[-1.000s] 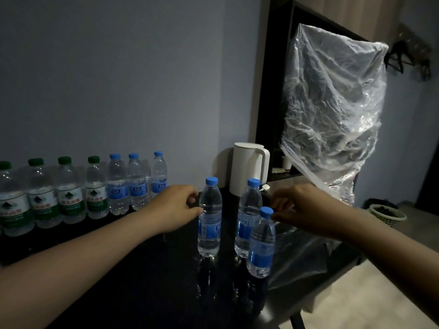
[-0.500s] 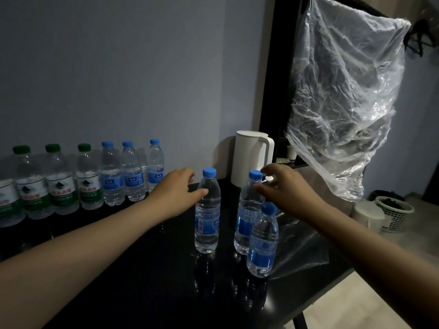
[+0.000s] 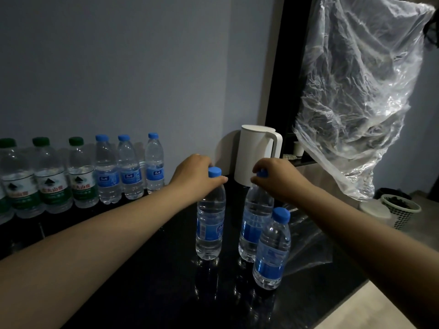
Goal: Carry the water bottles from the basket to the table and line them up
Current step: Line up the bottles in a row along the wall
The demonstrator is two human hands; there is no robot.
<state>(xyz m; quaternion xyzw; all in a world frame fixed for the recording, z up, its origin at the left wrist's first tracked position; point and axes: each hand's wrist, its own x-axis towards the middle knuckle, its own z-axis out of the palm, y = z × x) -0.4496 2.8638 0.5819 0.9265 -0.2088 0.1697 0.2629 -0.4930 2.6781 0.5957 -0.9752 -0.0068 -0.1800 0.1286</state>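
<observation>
we grip from above here: our left hand (image 3: 197, 176) is curled round the neck of the left bottle (image 3: 210, 224) and our right hand (image 3: 278, 179) pinches the cap of the right bottle (image 3: 255, 224). both stand upright on the black table (image 3: 142, 281). the row of bottles (image 3: 129, 172) along the wall is at 10 o'clock from the left grip, so we reckon the left hand is nearer. the third bottle (image 3: 272, 252) waits at 5 o'clock, just beside the right one.

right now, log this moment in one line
left hand grips left clear plastic blue-capped bottle | right hand grips cap of middle bottle | both upright on black table | nearest bottle untouched
</observation>
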